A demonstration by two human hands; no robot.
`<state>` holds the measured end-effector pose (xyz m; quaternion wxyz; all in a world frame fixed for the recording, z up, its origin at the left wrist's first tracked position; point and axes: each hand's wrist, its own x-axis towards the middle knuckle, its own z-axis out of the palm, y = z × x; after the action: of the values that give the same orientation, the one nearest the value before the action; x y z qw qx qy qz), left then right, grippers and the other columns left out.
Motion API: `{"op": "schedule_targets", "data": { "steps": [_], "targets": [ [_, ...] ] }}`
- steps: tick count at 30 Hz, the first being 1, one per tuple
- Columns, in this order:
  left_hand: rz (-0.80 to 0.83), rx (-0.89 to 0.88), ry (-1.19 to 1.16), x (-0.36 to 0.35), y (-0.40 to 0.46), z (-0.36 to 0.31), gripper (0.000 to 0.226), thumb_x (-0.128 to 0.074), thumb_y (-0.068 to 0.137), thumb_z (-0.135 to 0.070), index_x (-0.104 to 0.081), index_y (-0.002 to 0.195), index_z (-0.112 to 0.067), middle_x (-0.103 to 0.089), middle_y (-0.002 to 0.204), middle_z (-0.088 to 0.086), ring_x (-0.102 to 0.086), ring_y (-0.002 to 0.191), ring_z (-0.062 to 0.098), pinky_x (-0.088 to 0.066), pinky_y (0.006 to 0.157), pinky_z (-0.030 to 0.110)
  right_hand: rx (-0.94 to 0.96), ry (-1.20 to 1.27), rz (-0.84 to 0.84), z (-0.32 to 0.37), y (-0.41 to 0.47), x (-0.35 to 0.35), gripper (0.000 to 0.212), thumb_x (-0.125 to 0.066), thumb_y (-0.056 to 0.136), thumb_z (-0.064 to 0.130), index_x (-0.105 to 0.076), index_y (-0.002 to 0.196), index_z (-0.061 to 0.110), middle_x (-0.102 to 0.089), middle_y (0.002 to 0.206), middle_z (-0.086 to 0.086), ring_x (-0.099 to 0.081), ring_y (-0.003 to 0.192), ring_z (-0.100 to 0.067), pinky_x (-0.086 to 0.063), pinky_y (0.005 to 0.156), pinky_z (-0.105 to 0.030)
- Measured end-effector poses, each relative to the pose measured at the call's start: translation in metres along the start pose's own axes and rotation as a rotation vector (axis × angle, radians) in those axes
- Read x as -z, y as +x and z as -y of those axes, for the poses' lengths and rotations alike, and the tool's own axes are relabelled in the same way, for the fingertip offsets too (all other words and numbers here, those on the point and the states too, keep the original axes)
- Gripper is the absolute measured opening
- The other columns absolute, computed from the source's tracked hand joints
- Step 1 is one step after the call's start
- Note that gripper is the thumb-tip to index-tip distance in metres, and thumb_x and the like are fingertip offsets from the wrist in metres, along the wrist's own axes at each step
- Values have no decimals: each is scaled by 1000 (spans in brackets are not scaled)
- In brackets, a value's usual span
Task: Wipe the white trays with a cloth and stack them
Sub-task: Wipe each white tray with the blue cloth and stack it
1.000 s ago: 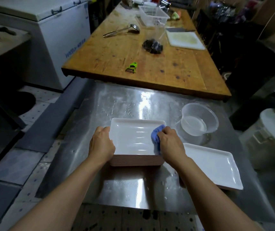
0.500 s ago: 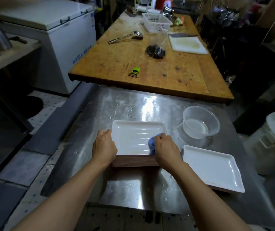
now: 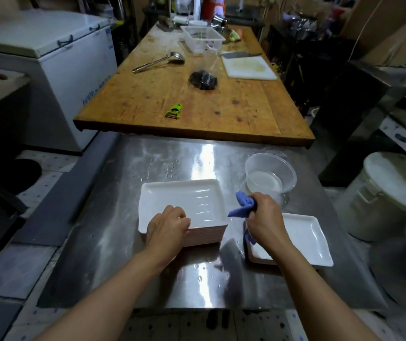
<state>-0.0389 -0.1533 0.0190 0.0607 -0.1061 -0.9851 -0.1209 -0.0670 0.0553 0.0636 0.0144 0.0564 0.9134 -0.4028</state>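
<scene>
From the head camera, the left hand (image 3: 167,226) curls its fingers over the near edge of the top tray (image 3: 182,203), probably to lift it off the stack (image 3: 204,236) it sits on. The right hand (image 3: 263,219) holds the blue cloth (image 3: 242,207) bunched in clenched fingers, raised off the tray between the stack and the single tray (image 3: 305,238) on the right, likely the wiped pile. The bowl of water (image 3: 269,177) stands just behind, handy for wetting the cloth, on the steel table (image 3: 128,242).
</scene>
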Motion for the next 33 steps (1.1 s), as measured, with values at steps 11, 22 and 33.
{"op": "schedule_targets", "data": {
  "steps": [11,22,33],
  "targets": [
    [-148,-73,-28,23,-3,-7,16,-81,66,-10,-65,67,-13,-61,65,-1,-61,59,24,-36,41,27,-42,120,-64,1,-16,9,30,-33,72,-14,-54,87,0,-65,62,-5,-62,52,-36,-53,43,-45],
    [-349,156,-466,83,36,-19,13,-55,92,-23,-55,80,-17,-62,69,1,-58,68,27,-39,59,34,89,233,-281,43,-15,33,29,-47,90,2,-60,112,15,-60,104,-10,-62,87,-25,-54,75,-38],
    [-227,322,-1272,120,23,-44,24,-47,97,-9,-53,75,-14,-61,56,-2,-54,49,9,-47,52,25,569,76,-441,131,-17,43,41,-56,71,-11,-63,110,-1,-57,119,-15,-48,111,-29,-33,96,-23]
  ]
}}
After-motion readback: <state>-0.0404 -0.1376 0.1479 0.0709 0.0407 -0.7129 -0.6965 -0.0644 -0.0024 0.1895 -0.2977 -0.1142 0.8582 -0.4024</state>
